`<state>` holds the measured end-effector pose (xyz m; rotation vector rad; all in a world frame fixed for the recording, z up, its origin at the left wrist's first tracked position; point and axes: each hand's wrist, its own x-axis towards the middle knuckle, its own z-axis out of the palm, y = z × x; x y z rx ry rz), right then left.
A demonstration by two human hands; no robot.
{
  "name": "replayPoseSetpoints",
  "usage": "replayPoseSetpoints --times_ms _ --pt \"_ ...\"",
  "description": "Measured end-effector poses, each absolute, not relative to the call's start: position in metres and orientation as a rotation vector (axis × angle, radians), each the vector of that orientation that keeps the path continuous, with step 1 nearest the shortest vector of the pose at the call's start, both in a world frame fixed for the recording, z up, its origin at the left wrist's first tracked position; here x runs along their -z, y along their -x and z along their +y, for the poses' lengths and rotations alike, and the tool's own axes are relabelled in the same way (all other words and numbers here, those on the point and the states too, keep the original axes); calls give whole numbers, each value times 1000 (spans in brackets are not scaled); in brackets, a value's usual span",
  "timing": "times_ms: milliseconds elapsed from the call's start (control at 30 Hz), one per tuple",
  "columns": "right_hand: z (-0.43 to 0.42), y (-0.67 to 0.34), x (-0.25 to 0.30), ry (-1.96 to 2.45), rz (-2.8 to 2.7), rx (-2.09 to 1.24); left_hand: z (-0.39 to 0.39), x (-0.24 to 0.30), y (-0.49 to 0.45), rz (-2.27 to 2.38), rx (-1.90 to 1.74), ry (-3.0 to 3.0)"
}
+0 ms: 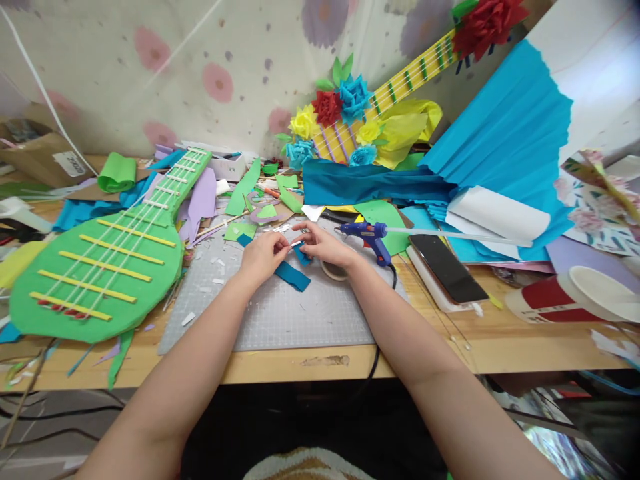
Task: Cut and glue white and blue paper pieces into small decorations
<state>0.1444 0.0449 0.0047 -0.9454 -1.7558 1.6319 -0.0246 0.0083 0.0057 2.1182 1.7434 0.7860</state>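
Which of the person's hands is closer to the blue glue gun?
The right. The right hand lies just left of the glue gun, close to its nozzle; the left hand sits farther left, beyond the right. Both pinch a small white scrap.

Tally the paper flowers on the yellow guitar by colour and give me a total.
Red flowers: 2
Blue flowers: 3
Yellow flowers: 2
Total: 7
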Motion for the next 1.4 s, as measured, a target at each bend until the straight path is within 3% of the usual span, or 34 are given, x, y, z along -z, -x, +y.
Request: replayPoseSetpoints --times_ms 500,1000,1400 --pt "45 -144 -8 1092 -1603 -1558 7 -8 26 1684 -871 -2199" --pt "45 -138 -6 1097 -1608 -1502 14 12 15 1388 -1235 -1498" --pt "49 -132 0 1110 -1453 -1493 12 9 15 1425 -1283 -1578"
